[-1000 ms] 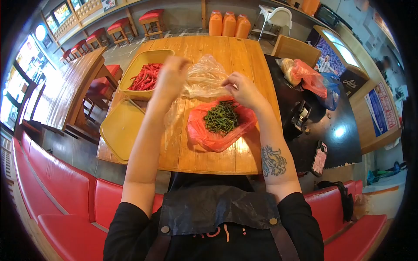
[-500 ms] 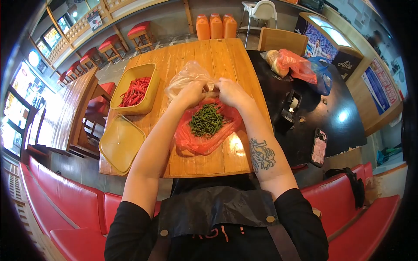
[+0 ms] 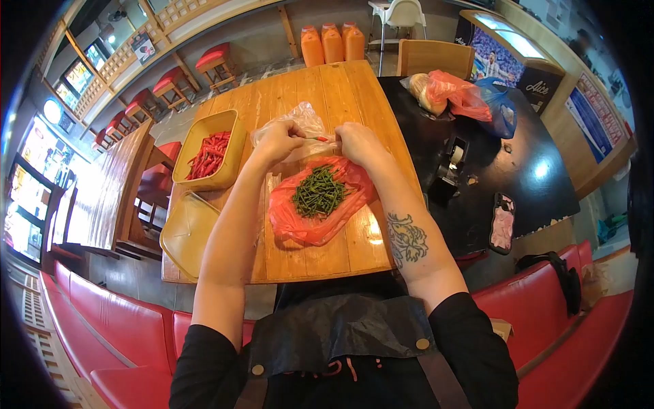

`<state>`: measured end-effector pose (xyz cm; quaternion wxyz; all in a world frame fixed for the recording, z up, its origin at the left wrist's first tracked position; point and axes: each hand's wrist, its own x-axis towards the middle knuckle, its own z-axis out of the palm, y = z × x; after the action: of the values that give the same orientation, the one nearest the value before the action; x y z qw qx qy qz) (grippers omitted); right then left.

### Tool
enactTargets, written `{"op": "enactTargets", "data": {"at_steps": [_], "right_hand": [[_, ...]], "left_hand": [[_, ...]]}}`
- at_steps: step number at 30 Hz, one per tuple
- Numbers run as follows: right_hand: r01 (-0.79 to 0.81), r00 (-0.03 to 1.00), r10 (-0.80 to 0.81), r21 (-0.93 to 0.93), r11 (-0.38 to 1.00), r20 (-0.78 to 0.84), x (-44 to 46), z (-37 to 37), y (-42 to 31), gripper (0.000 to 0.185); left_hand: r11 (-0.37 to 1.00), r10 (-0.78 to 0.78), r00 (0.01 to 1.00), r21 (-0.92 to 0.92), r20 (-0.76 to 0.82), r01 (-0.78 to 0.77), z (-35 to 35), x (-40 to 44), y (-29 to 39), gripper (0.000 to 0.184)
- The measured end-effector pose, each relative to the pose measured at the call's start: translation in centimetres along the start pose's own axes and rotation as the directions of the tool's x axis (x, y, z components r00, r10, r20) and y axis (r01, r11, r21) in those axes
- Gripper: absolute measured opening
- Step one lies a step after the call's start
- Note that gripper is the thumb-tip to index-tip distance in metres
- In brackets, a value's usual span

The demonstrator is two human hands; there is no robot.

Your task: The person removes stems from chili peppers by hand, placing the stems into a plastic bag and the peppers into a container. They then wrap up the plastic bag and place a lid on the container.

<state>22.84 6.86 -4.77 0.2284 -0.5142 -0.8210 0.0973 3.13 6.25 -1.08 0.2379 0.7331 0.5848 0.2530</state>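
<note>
A small red chili [image 3: 320, 138] spans the space between my two hands, above the clear plastic bag [image 3: 306, 117]. My left hand [image 3: 278, 142] pinches one end of it. At its other end are the closed fingertips of my right hand [image 3: 357, 143]; their exact grip is partly hidden. Just below my hands, an opened red plastic bag [image 3: 289, 225] lies spread on the table with a heap of thin green stems [image 3: 319, 192] on it. To the left stands a yellow container [image 3: 236, 153] holding many red chilies [image 3: 210, 155].
The container's yellow lid [image 3: 189, 235] lies at the wooden table's [image 3: 327, 262] left front edge, partly behind my left forearm. On the black table [image 3: 538, 194] to the right are a tape dispenser [image 3: 449, 170], a phone [image 3: 503, 223] and plastic bags [image 3: 470, 99]. Orange jugs [image 3: 332, 44] stand beyond.
My left hand has moved left, away from my right hand, and the red chili now shows between them. The view has shifted slightly.
</note>
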Motion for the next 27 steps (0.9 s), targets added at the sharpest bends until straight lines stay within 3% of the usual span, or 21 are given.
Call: {"op": "enactTargets", "data": {"at_steps": [1,3,5,8,9,10,12,13,14,16,17,19,20,22,23,25,26,27], "right_hand": [[-0.004,1.0,0.004,-0.007,1.0,-0.019,0.1,0.1,0.0,0.007],[-0.016,0.999,0.015,-0.028,0.999,-0.031,0.0,0.0,0.1,0.007],[-0.027,0.999,0.025,-0.049,0.998,-0.039,-0.2,-0.1,0.2,0.008],[-0.019,0.999,0.016,-0.063,0.998,-0.036,-0.4,-0.5,-0.3,0.016],[-0.066,0.983,0.063,-0.013,0.998,-0.172,-0.4,-0.3,-0.6,0.015],[-0.104,0.947,0.112,0.042,0.994,-0.302,-0.3,-0.2,-0.8,0.015],[-0.051,0.931,0.093,0.127,0.991,-0.352,0.0,-0.2,-1.6,0.02],[0.004,0.911,0.083,0.209,0.978,-0.404,0.2,-0.3,-2.1,0.025],[0.006,0.911,0.079,0.205,0.979,-0.405,0.4,-0.5,-2.5,0.025],[-0.023,0.999,0.045,0.616,0.788,-0.021,0.7,-1.6,-3.9,0.036],[-0.02,0.999,0.042,0.612,0.79,-0.021,0.7,-1.4,-4.2,0.036],[-0.025,0.994,0.095,0.76,0.649,-0.049,0.6,-0.9,-4.6,0.036],[-0.022,0.995,0.089,0.757,0.653,-0.048,0.6,-0.7,-4.7,0.036],[-0.022,0.985,0.166,0.911,0.413,-0.051,0.4,-0.6,-4.9,0.028],[-0.026,0.986,0.163,0.91,0.415,-0.046,0.3,-0.7,-4.9,0.028],[-0.103,0.994,0.078,0.901,0.422,0.077,-0.1,-1.6,-5.0,0.022],[-0.11,0.992,0.012,0.822,0.559,0.125,-0.2,-1.7,-4.7,0.021],[-0.112,0.991,0.008,0.821,0.56,0.13,-0.4,-2.1,-5.0,0.021]], "left_hand": [[1.0,0.001,1.0,0.0,0.0,-0.001,-0.2,0.2,-0.6,0.017],[0.949,-0.042,0.998,-0.311,0.036,0.051,-0.8,0.3,-1.3,0.018],[0.918,-0.044,0.999,-0.394,0.005,0.042,-1.4,-0.3,-1.6,0.018],[0.681,-0.183,0.96,-0.732,-0.211,-0.031,-2.1,-1.6,-1.2,0.015],[0.68,-0.185,0.959,-0.732,-0.213,-0.032,-1.8,-2.0,-1.3,0.015],[0.674,-0.171,0.926,-0.725,-0.336,-0.139,-1.6,-2.2,-1.3,0.014],[0.713,-0.089,0.827,-0.616,-0.556,-0.337,-0.8,-2.8,-1.0,0.009],[0.71,-0.09,0.825,-0.617,-0.558,-0.339,-0.3,-3.0,-0.7,0.009],[0.794,0.012,0.772,-0.463,-0.636,-0.393,0.4,-3.3,-0.3,0.008],[0.888,0.285,0.654,-0.065,-0.701,-0.456,1.1,-3.9,0.6,0.011],[0.887,0.283,0.651,-0.066,-0.705,-0.457,1.4,-4.3,1.1,0.011],[0.823,0.565,0.575,0.35,-0.591,-0.448,1.7,-4.8,2.2,0.011],[0.824,0.562,0.572,0.349,-0.597,-0.446,1.7,-5.0,2.4,0.011],[0.784,0.62,0.67,0.318,-0.408,-0.533,1.6,-5.5,2.6,0.017],[0.788,0.615,0.672,0.315,-0.413,-0.529,1.6,-5.5,2.8,0.017],[0.818,0.54,0.535,0.255,-0.65,-0.516,1.0,-5.7,3.8,0.019],[0.82,0.569,0.55,0.369,-0.611,-0.438,0.3,-6.2,4.1,0.019],[0.823,0.565,0.551,0.368,-0.614,-0.433,0.0,-6.2,3.9,0.019]]}}
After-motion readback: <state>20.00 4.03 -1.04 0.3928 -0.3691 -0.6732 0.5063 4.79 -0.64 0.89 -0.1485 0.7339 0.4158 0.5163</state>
